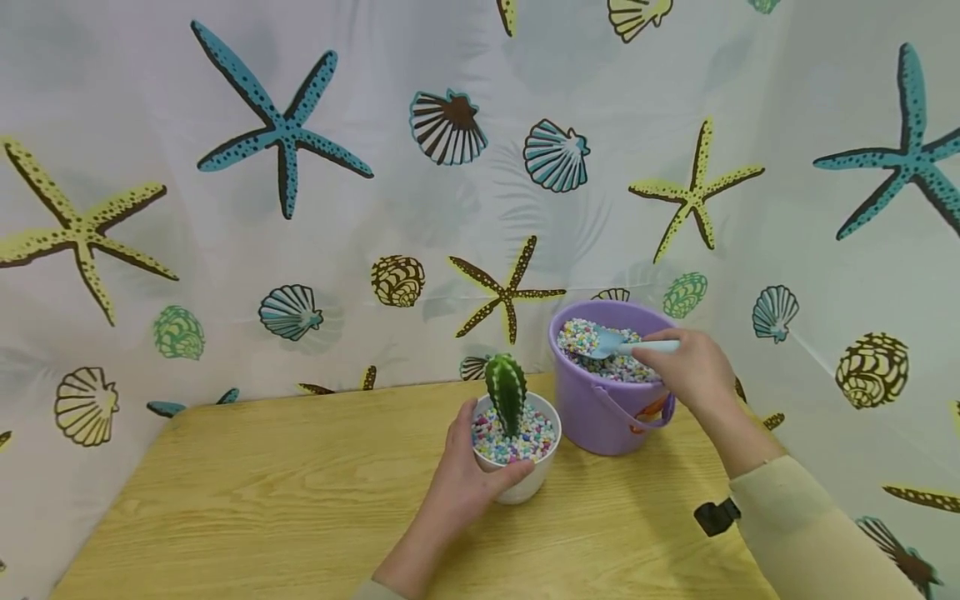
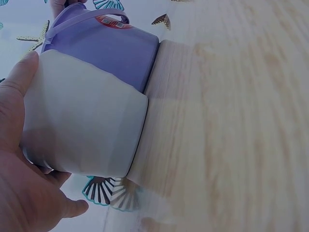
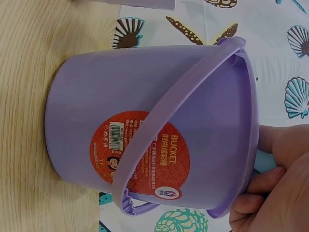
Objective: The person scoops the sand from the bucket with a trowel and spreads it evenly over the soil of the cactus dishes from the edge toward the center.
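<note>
In the head view my left hand [image 1: 468,471] holds a white pot [image 1: 517,487], thumb along its near side and fingers around its left. A green cactus [image 1: 507,396] stands upright in it among multicoloured pebbles [image 1: 536,435]. My right hand [image 1: 693,371] grips the handle of a light blue toy shovel [image 1: 609,343] over the purple bucket [image 1: 600,417]. Pebbles lie on the shovel's blade, and more [image 1: 573,333] fill the bucket. The left wrist view shows the pot's plain wall [image 2: 87,116] against my palm. From the right wrist camera, the bucket hides most of the shovel.
Both containers stand close together on a wooden table [image 1: 285,483], the bucket to the right of the pot. Its handle [image 3: 169,111] hangs down over a red label [image 3: 169,169]. Behind the table hangs a cloth [image 1: 360,208] printed with starfish and shells.
</note>
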`<state>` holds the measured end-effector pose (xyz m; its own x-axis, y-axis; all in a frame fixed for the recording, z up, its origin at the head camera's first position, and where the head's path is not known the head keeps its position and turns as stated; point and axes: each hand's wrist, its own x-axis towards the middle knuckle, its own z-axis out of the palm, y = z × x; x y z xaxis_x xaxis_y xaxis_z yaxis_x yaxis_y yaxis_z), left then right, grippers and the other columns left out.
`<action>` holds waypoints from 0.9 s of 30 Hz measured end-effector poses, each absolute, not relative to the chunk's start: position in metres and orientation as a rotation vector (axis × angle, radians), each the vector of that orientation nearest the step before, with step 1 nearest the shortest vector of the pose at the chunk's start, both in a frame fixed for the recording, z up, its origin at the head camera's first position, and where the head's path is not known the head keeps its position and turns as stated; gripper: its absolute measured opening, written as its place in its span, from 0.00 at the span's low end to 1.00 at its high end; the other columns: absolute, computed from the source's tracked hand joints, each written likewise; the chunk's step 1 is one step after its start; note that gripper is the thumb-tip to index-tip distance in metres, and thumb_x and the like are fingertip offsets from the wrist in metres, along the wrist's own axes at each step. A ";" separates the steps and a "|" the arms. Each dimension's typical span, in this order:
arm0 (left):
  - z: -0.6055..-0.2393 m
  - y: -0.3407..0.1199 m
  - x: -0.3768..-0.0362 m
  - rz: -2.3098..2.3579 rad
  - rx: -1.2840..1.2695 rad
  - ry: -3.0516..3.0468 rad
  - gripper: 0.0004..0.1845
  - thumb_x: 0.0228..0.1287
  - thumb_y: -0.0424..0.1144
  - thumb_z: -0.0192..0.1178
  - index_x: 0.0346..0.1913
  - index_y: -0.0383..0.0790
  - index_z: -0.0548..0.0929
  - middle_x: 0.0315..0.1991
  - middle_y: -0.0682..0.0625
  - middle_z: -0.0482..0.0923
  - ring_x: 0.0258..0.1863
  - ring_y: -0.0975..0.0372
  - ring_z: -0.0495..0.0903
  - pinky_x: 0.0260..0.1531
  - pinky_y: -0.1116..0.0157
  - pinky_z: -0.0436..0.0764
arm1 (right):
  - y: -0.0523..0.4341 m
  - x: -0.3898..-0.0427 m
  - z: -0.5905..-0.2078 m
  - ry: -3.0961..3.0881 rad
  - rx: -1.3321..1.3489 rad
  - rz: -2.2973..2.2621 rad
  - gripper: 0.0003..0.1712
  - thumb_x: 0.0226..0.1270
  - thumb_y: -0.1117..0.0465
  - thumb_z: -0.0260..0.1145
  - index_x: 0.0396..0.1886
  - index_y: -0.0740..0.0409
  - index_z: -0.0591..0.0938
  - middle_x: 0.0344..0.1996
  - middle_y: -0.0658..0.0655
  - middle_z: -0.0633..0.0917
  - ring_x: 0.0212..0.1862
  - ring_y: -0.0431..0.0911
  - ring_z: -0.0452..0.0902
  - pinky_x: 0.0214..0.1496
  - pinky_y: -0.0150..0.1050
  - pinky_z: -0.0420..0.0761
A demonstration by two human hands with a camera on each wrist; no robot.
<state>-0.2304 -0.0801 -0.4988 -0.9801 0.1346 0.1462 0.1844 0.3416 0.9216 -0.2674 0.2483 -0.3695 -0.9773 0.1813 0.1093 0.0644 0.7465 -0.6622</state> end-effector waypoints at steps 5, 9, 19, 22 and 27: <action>-0.501 -0.079 -0.229 -1.740 -0.294 -2.549 0.69 0.56 0.58 0.86 0.90 0.43 0.51 0.82 0.36 0.61 0.80 0.41 0.65 0.79 0.38 0.64 | 0.250 -0.264 -0.370 -2.779 -0.202 1.073 0.31 0.77 0.39 0.72 0.67 0.55 0.89 0.69 0.64 0.85 0.49 0.54 0.84 0.40 0.46 0.82; -0.502 -0.079 -0.230 -1.739 -0.309 -2.544 0.69 0.56 0.58 0.86 0.90 0.43 0.51 0.82 0.36 0.61 0.80 0.41 0.65 0.79 0.38 0.65 | 0.253 -0.261 -0.372 -2.761 -0.216 1.120 0.33 0.76 0.37 0.72 0.67 0.55 0.89 0.71 0.63 0.83 0.61 0.59 0.82 0.54 0.55 0.83; -0.501 -0.080 -0.231 -1.744 -0.312 -2.531 0.68 0.57 0.58 0.86 0.90 0.42 0.51 0.81 0.35 0.61 0.79 0.41 0.66 0.79 0.39 0.65 | 0.259 -0.257 -0.380 -2.645 -0.271 1.271 0.33 0.75 0.38 0.74 0.66 0.57 0.88 0.73 0.65 0.80 0.74 0.64 0.74 0.72 0.64 0.76; -0.501 -0.080 -0.231 -1.746 -0.315 -2.531 0.68 0.57 0.57 0.86 0.89 0.42 0.51 0.81 0.35 0.61 0.79 0.40 0.66 0.78 0.38 0.66 | 0.261 -0.255 -0.383 -2.605 -0.288 1.344 0.34 0.74 0.37 0.75 0.66 0.56 0.88 0.74 0.64 0.80 0.74 0.63 0.74 0.72 0.63 0.76; -0.500 -0.080 -0.230 -1.749 -0.322 -2.524 0.68 0.57 0.58 0.86 0.89 0.42 0.52 0.81 0.35 0.61 0.79 0.40 0.66 0.78 0.37 0.66 | 0.262 -0.252 -0.387 -2.558 -0.294 1.401 0.36 0.74 0.37 0.75 0.69 0.57 0.87 0.76 0.64 0.78 0.76 0.63 0.71 0.73 0.63 0.75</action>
<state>-0.2301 -0.0802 -0.5000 -0.9768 0.1397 0.1622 0.2009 0.3370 0.9198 -0.2519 0.2625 -0.3871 -0.9581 0.2730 0.0870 0.0736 0.5280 -0.8460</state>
